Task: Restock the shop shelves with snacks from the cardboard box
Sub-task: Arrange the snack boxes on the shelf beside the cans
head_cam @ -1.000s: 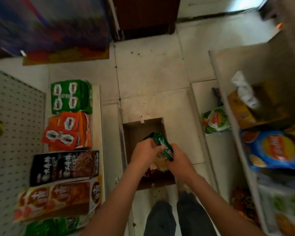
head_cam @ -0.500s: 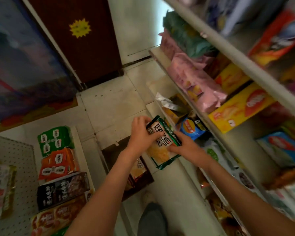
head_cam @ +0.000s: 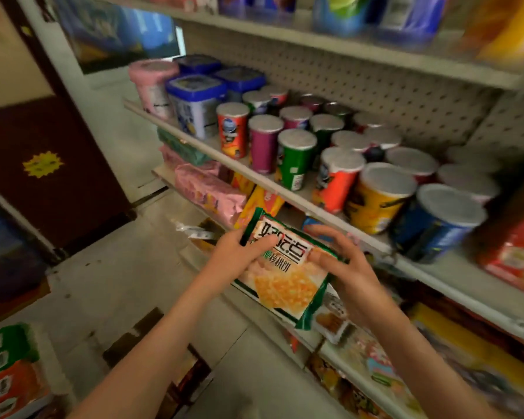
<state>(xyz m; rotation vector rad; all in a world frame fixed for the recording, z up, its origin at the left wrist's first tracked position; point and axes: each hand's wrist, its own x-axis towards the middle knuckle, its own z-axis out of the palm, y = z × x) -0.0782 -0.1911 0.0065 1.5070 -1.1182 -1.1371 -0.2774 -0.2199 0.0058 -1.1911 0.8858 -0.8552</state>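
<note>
Presently your left hand (head_cam: 239,257) and right hand (head_cam: 342,264) both grip the green cracker packet (head_cam: 285,273), fingers curled, beside the canister shelf (head_cam: 309,204).

both hands (head_cam: 242,255) have lifted the green snack pack (head_cam: 285,267) out of the cardboard box (head_cam: 152,343) up beside the shelves (head_cam: 315,207)

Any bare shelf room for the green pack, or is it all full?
One bare patch: on the can shelf, between the blue can and the red bags. Leftward the cans stand packed. Below, pink packs crowd in. Left hand and right hand both hold the green pack.
</note>
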